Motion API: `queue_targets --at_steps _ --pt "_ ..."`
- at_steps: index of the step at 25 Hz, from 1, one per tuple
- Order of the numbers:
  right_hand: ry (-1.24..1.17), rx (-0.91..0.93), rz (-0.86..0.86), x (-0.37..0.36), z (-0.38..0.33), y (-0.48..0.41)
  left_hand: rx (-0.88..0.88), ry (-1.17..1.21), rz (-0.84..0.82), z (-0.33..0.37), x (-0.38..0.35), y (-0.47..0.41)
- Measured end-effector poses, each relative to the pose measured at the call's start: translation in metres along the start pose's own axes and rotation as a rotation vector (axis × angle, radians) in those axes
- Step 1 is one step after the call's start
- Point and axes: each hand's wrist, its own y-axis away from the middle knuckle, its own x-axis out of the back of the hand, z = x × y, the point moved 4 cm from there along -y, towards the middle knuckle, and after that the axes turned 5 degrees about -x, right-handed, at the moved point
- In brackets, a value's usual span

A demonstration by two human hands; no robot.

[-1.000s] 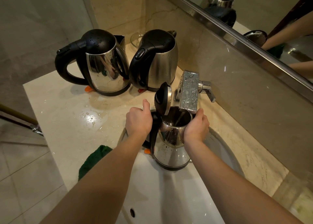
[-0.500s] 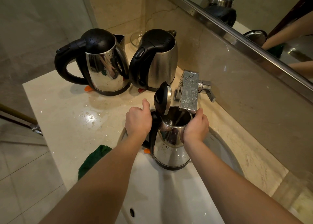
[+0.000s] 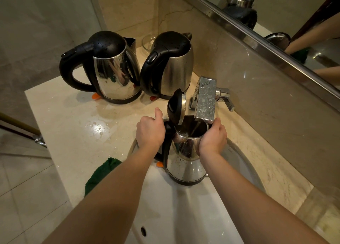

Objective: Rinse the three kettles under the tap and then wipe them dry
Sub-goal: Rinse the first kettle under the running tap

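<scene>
Both forearms reach in from six o'clock over the white sink (image 3: 165,216), and it is all happening at the centre. The left hand (image 3: 150,131) has its grip wrapped tight round the black handle of the open kettle (image 3: 185,162), thumb pointing up toward twelve. The right hand (image 3: 213,138) has its grip curled round the steel body just under the rim, on the three o'clock side. That kettle hangs upright over the basin, its lid (image 3: 176,108) flipped up and standing at eleven o'clock of the mouth. The square chrome tap (image 3: 205,100), beaded with drops, pokes out directly above the open mouth, its end just over the rim. I cannot tell whether water is running.

Down at eight o'clock a green cloth (image 3: 100,173) lies at the front edge of the pale stone tabletop (image 3: 73,124), partly hidden by the left forearm. A wet glint shows on the stone at nine o'clock.

Further back, at eleven and twelve o'clock, two closed kettles stand side by side, nearly touching: the left kettle (image 3: 112,74) with its handle swung out to nine o'clock, the right kettle (image 3: 171,65) nearest the wall. Both black lids carry water drops. Behind them peeks a glass bowl (image 3: 147,42). At two o'clock, the mirror (image 3: 294,22) runs along the wall.
</scene>
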Motion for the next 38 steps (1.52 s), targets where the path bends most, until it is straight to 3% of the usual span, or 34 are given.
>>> queue_targets --at_steps 38 --pt "0.010 -0.004 -0.002 -0.0017 -0.0033 0.0009 0.012 0.000 0.004 -0.0014 0.0002 -0.0015"
